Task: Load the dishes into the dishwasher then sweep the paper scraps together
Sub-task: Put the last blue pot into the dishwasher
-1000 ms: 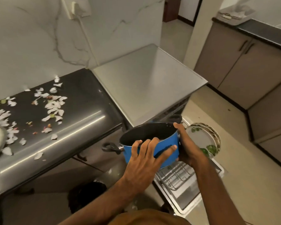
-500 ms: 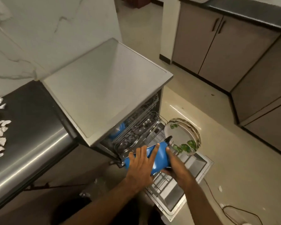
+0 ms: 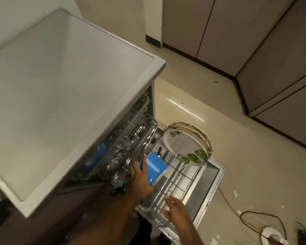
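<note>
- Since half a second ago: let go with the right hand (image 3: 175, 209), now drawn back toward the body. Blue pot (image 3: 153, 167) lowered further and tipped over onto the lower rack (image 3: 179, 175), with the view swung down and right.
- Pot now just beyond the left hand (image 3: 141, 176), leaning on the wires, mouth seemingly turned downward. Black handle (image 3: 116, 191) sticking out just left of that wrist.
- Left hand: fingers laid nearly straight along the blue wall, pressing and steadying it rather than curling round it.
- Right hand: spread wide, holding nothing, blurred, low over the near edge of the rack. Cannot tell whether touching a wire.
- To finish the step well, probably: keep pressing with the left palm until the rim settles between the tines, test for rocking, then release.
- Worth keeping the pot off the plates (image 3: 185, 147), upright in the rack beyond the right hand and just right of the pot.
- Also worth turning the black handle inward, so nothing snags when sliding the rack in over the open door (image 3: 207, 181).
- Sweeping not yet begun. Only a few white bits (image 3: 235, 193) on the floor right of the right hand.
</note>
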